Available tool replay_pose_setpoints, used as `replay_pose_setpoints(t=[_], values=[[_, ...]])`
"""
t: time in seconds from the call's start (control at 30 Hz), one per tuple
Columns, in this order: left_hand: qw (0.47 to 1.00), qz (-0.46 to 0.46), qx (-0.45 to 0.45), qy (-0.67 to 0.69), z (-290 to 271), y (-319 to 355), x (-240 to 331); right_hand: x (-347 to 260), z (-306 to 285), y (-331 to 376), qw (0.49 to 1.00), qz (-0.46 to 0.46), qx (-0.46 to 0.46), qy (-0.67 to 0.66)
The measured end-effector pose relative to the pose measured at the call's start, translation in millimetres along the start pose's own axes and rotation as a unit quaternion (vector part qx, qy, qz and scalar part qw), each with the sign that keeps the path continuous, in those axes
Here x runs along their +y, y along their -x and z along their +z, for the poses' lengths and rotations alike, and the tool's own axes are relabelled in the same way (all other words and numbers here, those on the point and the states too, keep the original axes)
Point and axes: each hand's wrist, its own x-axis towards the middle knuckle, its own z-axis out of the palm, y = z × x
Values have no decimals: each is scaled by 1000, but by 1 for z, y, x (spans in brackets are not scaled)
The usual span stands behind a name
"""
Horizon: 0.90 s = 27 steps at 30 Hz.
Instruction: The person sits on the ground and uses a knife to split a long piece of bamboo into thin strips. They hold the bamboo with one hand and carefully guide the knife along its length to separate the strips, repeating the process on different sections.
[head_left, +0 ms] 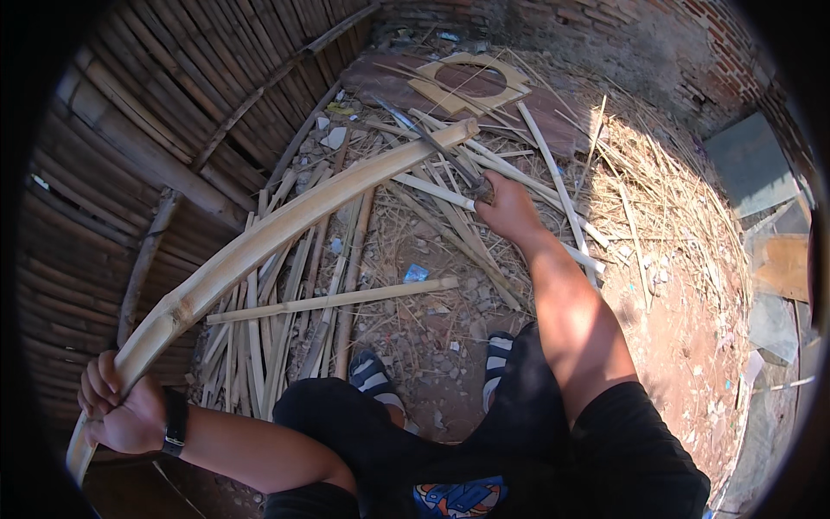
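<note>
My left hand (pixel 125 405), with a dark band at the wrist, is closed round the near end of a long split bamboo strip (pixel 290 214). The strip slants up and away to the right, its pale hollow side showing and a node not far from my grip. In my right hand (pixel 508 208) is the handle of a long-bladed knife (pixel 445 154). Its blade points forward and left and crosses the strip close to the far end. Whether the edge bites into the bamboo I cannot tell.
Several cut bamboo strips (pixel 298 298) lie on the ground ahead of my feet. A flat board with a round hole (pixel 421 88) rests farther back. Straw-like shavings (pixel 683 190) cover the right side. A bamboo wall (pixel 112 190) stands close on the left, a brick wall (pixel 605 43) behind.
</note>
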Motion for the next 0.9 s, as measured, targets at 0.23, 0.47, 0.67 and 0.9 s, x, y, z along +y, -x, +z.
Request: replay_pose_setpoints(t=[0.23,0.47,0.67,0.9], values=[[999,0,-37,-11,8,0,2,-2,-9,2,996,36,-61,44],[999,-11,-25,-21,11,4,3,58,3,-3,983,174,9,60],[998,11,-35,-42,9,4,0,-1,5,2,998,-17,-57,15],[998,0,-23,-57,21,10,-17,26,1,-1,992,114,-54,23]])
